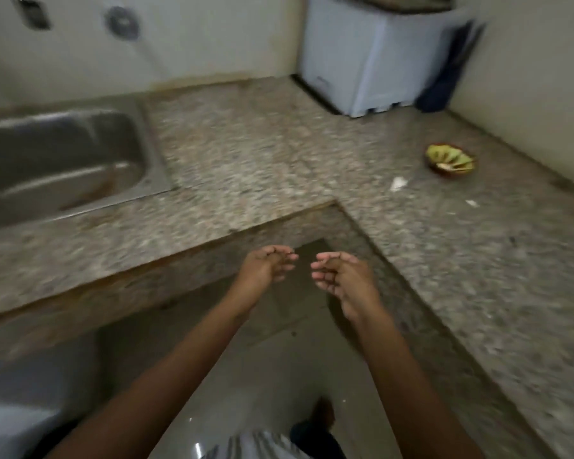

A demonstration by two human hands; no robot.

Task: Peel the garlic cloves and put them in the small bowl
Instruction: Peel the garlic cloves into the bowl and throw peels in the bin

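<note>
While both arms reach over the floor beside the counter's inner corner, the left hand and right hand hang near each other, not touching, fingers loosely curled on nothing. Farther right on the granite counter lie white scraps, then the small bowl holding pale pieces, perhaps garlic cloves. A steel sink sits left, and a white appliance stands in the far corner, its mark too blurred to read.

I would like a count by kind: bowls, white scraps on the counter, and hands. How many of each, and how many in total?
small bowl: 1
white scraps: 2
hands: 2 (left hand, right hand)
total: 5
</note>
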